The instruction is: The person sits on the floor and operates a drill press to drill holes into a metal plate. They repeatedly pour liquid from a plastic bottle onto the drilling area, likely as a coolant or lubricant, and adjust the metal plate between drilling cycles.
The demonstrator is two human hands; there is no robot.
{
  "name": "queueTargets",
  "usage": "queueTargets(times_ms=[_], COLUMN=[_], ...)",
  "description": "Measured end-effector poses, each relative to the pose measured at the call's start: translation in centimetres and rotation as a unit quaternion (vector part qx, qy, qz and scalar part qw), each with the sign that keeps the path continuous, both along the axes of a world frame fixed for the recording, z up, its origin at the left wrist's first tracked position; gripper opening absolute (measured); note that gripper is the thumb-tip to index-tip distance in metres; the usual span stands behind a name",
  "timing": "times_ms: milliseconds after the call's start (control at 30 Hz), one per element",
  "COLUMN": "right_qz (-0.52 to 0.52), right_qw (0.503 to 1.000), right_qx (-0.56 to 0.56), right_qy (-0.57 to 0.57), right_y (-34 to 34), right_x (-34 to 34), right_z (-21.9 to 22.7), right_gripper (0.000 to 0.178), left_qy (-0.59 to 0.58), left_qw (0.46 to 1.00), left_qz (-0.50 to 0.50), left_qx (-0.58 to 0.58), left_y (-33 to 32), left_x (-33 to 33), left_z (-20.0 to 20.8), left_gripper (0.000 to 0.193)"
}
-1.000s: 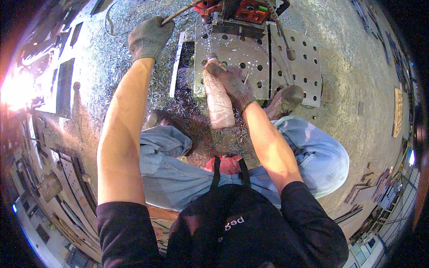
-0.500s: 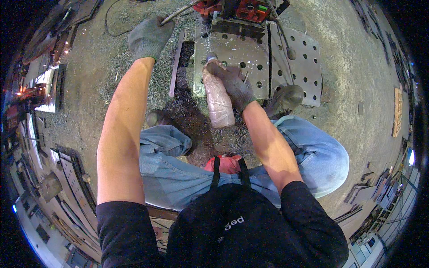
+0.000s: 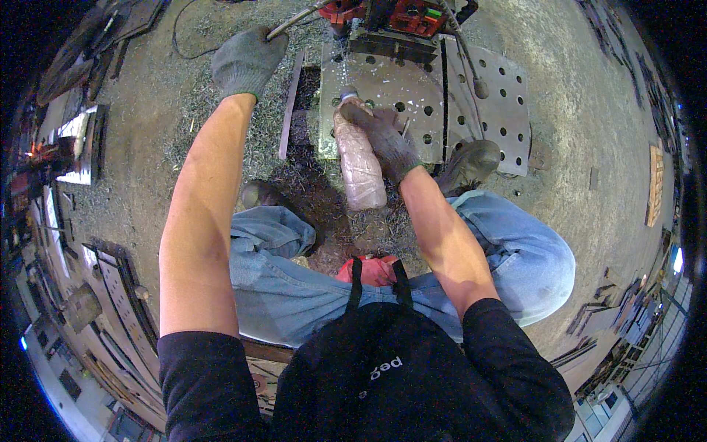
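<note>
My left hand, in a grey knit glove, is closed around a metal lever handle that runs to a red drilling machine. In my right hand, also gloved, is a cloudy plastic bottle. It lies tilted, its capped neck pointing away from me toward the drill head. A thin pale streak of liquid shows between the neck and the drill spindle. Under the machine lies a metal plate with rows of round holes and wet, white flecks. The drill tip is hard to make out.
A second perforated plate adjoins on the right, with a hanging cable or lever over it. Metal shavings litter the floor, and a narrow metal strip lies left of the plate. Sparks glow by a dark shape far left.
Both hands, the lever and the bottle stay almost exactly where they were. At the far left the glow of sparks has shrunk, and the dark shape there has shifted slightly.
</note>
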State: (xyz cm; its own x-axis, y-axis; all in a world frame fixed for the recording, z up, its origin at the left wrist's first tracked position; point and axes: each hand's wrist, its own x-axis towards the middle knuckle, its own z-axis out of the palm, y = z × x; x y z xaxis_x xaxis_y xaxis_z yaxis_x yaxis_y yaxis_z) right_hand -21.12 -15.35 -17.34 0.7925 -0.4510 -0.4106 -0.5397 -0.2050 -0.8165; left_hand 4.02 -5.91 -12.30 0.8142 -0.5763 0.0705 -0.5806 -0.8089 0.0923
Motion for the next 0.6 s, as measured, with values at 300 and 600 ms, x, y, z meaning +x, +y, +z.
queueTargets(times_ms=[300,600], right_qz=[-0.13,-0.15], right_qw=[0.951,0.947], right_qx=[0.269,0.283], right_qy=[-0.074,0.026], right_y=[-1.2,-0.3], right_x=[-0.1,0.8], right_z=[-11.0,-4.6], right_gripper=[0.038,0.058], left_qy=[0.084,0.072], left_qw=[0.982,0.974], left_qz=[-0.065,-0.078], left_qx=[-0.154,-0.202], left_y=[-1.7,-0.6], left_x=[1.1,1.7], left_z=[-3.8,-4.1], left_gripper=[0.037,0.039])
